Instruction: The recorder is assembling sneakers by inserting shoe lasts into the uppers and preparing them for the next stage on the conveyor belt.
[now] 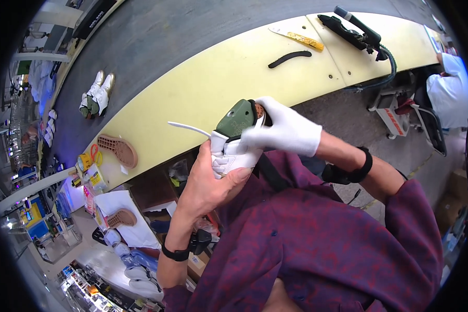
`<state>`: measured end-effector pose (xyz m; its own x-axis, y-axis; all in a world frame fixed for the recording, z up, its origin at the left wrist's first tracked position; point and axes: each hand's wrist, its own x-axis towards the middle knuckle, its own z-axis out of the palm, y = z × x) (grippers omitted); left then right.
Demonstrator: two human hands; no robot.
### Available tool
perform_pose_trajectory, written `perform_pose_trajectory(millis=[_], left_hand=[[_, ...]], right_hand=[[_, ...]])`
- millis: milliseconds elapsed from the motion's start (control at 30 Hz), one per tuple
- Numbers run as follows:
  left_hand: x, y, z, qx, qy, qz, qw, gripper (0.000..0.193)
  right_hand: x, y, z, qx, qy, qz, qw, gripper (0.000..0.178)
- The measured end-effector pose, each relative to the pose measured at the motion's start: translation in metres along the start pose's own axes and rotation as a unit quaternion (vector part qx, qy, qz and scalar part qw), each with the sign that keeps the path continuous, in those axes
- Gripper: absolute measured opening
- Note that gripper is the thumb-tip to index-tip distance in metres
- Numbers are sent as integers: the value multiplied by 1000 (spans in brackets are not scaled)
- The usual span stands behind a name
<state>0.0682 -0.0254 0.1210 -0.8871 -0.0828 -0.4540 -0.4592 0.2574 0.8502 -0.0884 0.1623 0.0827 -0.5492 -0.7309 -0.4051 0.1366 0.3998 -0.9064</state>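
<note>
I hold a white shoe upper (228, 156) mounted on a green shoe last (235, 118) in front of my chest. My bare left hand (209, 182) grips the white upper from below. My right hand (282, 130), in a white glove, closes over the top and heel end of the last. A white lace (188, 128) sticks out to the left of the shoe.
A pale yellow workbench (203, 88) curves past, with a tan sole (118, 150), a black curved strip (289, 58), a yellow strip (306, 41) and a black hand tool with hose (354, 32). A white-and-gold shoe pair (96, 94) lies on the dark conveyor. Another person (452, 88) sits at right.
</note>
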Motion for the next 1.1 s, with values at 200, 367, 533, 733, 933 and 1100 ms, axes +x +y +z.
perform_pose_trajectory(millis=[200,367,533,733,933,1100], left_hand=[[-2,-1,-11,-115,-40,-37,992,90],[-2,-7,-11,-172,-29,-42,984,89],[-4,0,-13,-211,-34,-78,974,86],[-3,-2,-15,-215,-37,-99,971,85],[0,-11,-3,-261,-19,-66,963,78],[3,-16,-10,-287,-28,-65,955,71]], right_hand=[[-6,0,-18,168,-77,38,982,49],[-5,6,-16,167,-77,12,983,52],[-9,1,-13,165,-77,17,983,57],[-9,7,-2,30,3,-84,996,81],[-16,-2,8,2,52,-38,998,77],[-7,12,2,170,12,-31,985,52]])
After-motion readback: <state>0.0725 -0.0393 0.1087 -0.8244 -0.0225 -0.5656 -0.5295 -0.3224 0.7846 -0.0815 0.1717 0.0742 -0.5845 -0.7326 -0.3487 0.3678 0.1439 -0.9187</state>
